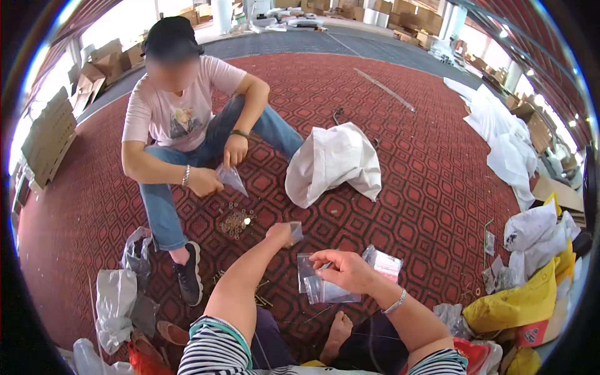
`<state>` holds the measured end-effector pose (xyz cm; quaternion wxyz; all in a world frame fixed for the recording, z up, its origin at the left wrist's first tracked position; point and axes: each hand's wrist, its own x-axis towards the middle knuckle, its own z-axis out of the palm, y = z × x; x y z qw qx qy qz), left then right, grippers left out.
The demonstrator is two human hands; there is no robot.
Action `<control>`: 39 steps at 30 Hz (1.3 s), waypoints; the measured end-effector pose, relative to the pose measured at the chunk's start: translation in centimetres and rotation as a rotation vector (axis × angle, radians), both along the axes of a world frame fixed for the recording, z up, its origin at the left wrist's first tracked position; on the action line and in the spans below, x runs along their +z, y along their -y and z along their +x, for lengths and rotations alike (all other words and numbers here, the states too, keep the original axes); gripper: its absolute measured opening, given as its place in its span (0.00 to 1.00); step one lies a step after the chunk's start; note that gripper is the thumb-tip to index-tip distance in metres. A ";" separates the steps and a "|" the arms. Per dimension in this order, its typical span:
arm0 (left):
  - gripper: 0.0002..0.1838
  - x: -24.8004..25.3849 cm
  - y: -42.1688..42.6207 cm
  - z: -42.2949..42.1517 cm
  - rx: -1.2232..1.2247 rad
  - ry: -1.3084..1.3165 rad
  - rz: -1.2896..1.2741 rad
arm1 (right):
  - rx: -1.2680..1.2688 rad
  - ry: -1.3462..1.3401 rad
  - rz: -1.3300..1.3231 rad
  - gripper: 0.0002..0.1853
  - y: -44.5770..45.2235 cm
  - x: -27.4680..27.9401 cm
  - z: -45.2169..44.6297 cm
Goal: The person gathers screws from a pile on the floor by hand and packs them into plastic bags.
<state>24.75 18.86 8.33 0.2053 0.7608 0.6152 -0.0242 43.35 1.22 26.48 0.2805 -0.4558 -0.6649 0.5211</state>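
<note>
My left hand (281,235) is closed on a small clear plastic bag (297,233), out over the carpet. Just beyond it lies a pile of small ring-shaped metal pieces (235,224). My right hand (345,271) hovers at or on some clear zip bags (334,293), its thumb and fingers apart; whether it touches them I cannot tell. Beside that wrist is a packet of bags with white and red print (384,265). Long bolts or screws (262,299) lie partly hidden behind my left forearm.
Opposite me a person sits on the patterned red carpet (431,206), holding a clear bag (232,180) in both hands. A white sack (337,164) stands between us. Yellow and white sacks (515,300) crowd the right side; plastic bags (115,306) lie at left.
</note>
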 end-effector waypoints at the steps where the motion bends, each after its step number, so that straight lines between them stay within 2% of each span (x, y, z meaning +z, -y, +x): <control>1: 0.18 -0.8 -0.3 -0.3 -0.008 0.003 0.009 | -0.009 -0.012 0.001 0.17 -0.1 -0.2 0.1; 5: 0.17 -2.7 -0.7 -1.0 -0.022 -0.016 -0.014 | -0.058 -0.051 -0.075 0.18 -0.7 -0.7 0.6; 7: 0.17 -2.7 -0.7 -1.1 -0.043 -0.033 -0.015 | -0.168 -0.041 -0.042 0.19 -0.8 0.0 1.0; 10: 0.14 -1.9 -0.3 -1.1 -0.001 0.005 0.085 | -0.225 -0.139 -0.059 0.19 -1.1 0.6 1.2; 12: 0.12 -2.2 -0.3 -0.9 0.029 0.154 0.228 | -0.310 -0.226 -0.039 0.16 -1.2 1.3 1.3; 13: 0.12 -2.0 -0.1 -0.7 0.021 0.145 0.215 | -0.320 -0.233 -0.052 0.16 -1.3 1.5 1.5; 17: 0.12 -0.3 1.9 1.0 -0.234 0.352 0.306 | -0.379 -0.281 0.014 0.16 -1.4 1.6 2.4; 19: 0.11 0.7 4.3 2.0 -0.391 0.318 0.143 | -0.386 -0.288 0.002 0.16 -1.3 1.9 2.8; 27: 0.12 -10.2 8.2 2.3 -0.341 0.156 0.387 | -0.362 -0.313 0.022 0.17 -1.1 1.3 4.2; 29: 0.13 -12.5 10.5 2.3 -0.346 0.202 0.419 | -0.366 -0.291 0.015 0.18 -1.1 1.2 4.5; 32: 0.16 -14.1 14.2 3.1 -0.338 0.257 0.296 | -0.344 -0.223 0.017 0.18 -1.3 1.1 4.7; 37: 0.22 -14.9 17.9 5.9 -0.317 0.396 0.039 | -0.344 -0.285 0.005 0.19 -1.4 0.9 4.4; 39: 0.23 -14.2 18.4 7.8 -0.336 0.368 0.068 | -0.354 -0.276 0.003 0.20 -1.5 0.7 4.3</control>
